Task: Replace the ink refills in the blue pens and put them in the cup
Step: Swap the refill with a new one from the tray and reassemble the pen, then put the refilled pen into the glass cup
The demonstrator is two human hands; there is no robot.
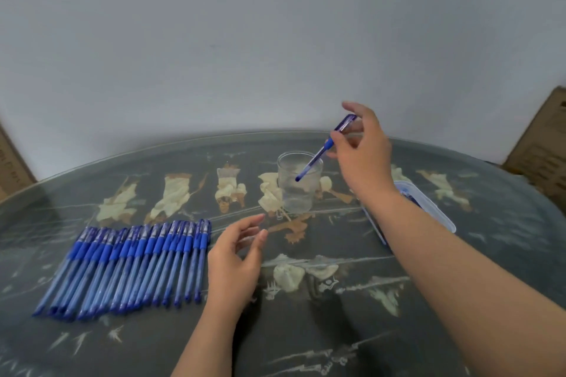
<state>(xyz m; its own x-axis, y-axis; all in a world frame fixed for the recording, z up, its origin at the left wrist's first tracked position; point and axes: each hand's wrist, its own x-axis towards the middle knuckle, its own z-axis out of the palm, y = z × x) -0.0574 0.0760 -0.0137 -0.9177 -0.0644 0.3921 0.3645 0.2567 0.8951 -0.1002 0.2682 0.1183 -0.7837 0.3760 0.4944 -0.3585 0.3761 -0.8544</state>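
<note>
My right hand (364, 147) pinches a capped blue pen (321, 151) by its grip. The pen slants down to the left, and its lower end dips into the mouth of the clear plastic cup (298, 196) at the table's middle back. Several more blue pens (131, 266) lie side by side in a row at the front left. My left hand (237, 257) hovers right of that row with fingers loosely curled. A faint pale streak shows between its thumb and fingertips, but I cannot tell if it is a refill.
A shallow clear plastic box (435, 211) with dark blue contents sits at the right, partly hidden by my right forearm. The round glass-topped table (337, 315) has a patterned surface. Cardboard boxes (542, 156) stand against the wall at the far right and far left.
</note>
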